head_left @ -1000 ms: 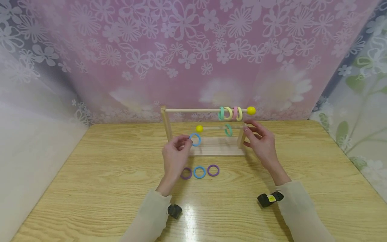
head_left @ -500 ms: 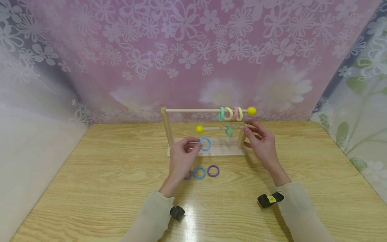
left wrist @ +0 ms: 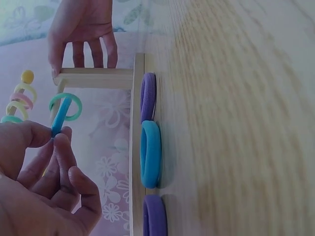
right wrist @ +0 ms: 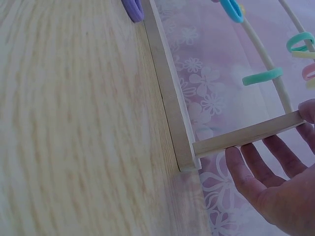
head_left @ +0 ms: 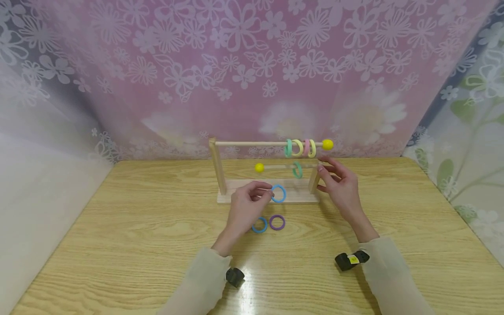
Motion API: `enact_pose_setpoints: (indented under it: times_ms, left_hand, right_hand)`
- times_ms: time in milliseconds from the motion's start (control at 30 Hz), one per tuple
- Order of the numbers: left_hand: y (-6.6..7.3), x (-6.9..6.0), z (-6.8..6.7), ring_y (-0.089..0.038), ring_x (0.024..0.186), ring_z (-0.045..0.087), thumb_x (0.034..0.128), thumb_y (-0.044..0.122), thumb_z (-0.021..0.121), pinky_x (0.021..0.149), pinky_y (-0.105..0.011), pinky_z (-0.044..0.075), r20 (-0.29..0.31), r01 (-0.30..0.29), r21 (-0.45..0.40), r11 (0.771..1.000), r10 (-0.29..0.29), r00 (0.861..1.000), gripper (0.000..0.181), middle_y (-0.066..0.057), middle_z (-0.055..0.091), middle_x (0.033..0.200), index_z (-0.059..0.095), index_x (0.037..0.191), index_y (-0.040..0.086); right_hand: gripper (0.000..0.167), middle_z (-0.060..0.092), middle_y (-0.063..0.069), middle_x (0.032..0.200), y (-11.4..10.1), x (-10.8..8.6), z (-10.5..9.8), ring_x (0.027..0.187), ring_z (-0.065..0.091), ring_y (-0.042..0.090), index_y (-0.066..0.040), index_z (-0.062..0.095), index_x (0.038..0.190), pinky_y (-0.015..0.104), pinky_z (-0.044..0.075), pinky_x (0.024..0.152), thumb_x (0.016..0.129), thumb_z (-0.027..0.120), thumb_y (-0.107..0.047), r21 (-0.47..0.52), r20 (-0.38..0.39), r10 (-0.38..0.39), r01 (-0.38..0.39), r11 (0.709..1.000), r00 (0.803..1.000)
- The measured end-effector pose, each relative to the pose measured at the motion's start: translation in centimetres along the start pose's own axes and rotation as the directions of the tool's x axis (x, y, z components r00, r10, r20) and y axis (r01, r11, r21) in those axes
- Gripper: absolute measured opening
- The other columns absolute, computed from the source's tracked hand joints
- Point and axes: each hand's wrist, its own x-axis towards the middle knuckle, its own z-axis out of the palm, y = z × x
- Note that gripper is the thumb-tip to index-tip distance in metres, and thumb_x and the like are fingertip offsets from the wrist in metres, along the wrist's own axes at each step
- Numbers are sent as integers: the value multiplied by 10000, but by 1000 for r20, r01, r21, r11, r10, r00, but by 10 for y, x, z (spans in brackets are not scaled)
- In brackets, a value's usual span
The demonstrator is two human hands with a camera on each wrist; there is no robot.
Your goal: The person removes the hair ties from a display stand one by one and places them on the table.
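Note:
My left hand (head_left: 248, 205) pinches a blue ring (left wrist: 60, 117) between thumb and fingertips, holding it in front of the wooden stand's base (head_left: 299, 185). At the stand's right end, my right hand (head_left: 341, 189) grips the short upright post (right wrist: 246, 135), thumb at its top and fingers along its side. From that post a lower rod (head_left: 275, 166) runs left to a yellow ball (head_left: 259, 167); one green ring (head_left: 301, 170) hangs on it. Green, yellow and pink rings hang on the upper rod (head_left: 252, 144), near its yellow end ball (head_left: 327, 144).
On the table before the stand lie a blue ring (head_left: 259, 232) and a purple ring (head_left: 284, 222). Another purple ring (left wrist: 155, 219) shows in the left wrist view; my left hand hides it from the head view. A flowered curtain (head_left: 252, 109) hangs behind the table.
My left hand has moved right and slightly nearer with the blue ring, away from the lower rod's ball end. It now covers one purple ring. My right hand stays put.

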Motion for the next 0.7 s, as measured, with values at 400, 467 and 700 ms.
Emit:
enact_pose_setpoints:
  times_ms: [400,467,700]
  left_hand:
    - [2,1,8,-357,908,744,947,164,694,728,-234,550,136,18,24,1000,-21,991,201,-151,790,1023,750,1112,64]
    - [2,1,9,-353,913,746,949,156,690,741,-235,559,151,16,25,1000,-20,988,193,-153,789,1026,750,1107,64]
    - [3,1,11,-290,884,749,960,178,680,734,-254,567,225,10,75,997,-27,974,193,-119,790,1033,749,1114,85]
  right_hand:
    - [423,657,-155,1097,1,0,-1,972,684,12,-101,598,1410,263,621,716,1037,602,-301,-15,4,-11,11,1000,1000]
    - [422,657,-155,1098,1,0,-1,970,684,12,-100,599,1409,262,621,715,1037,603,-299,-15,4,-11,11,1000,1000]
    - [416,663,-151,1087,0,0,0,954,690,17,-83,602,1400,259,621,707,1031,615,-275,-4,0,-2,2,1000,1000]
